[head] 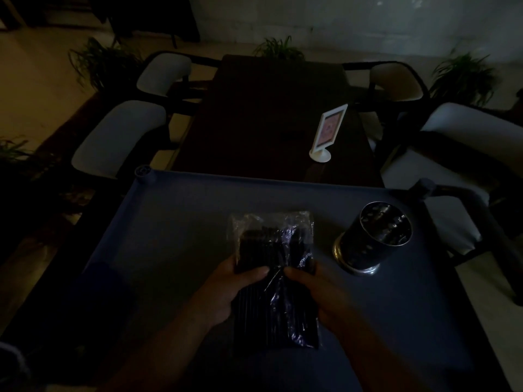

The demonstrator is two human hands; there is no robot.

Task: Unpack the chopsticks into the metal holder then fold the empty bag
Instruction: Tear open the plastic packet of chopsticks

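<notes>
A clear plastic bag full of black chopsticks lies lengthwise over the blue cart top, in dim light. My left hand grips the bag's left side, thumb on top. My right hand pinches the crinkled plastic at the middle right. The bag's far end is empty plastic past the sticks. A round perforated metal holder stands upright to the right of the bag, apart from both hands; nothing shows inside it.
Beyond the cart stretches a dark dining table with a white framed sign stand on it. Cushioned chairs flank the table on both sides. A dark cart handle curves at the right. Potted plants stand around.
</notes>
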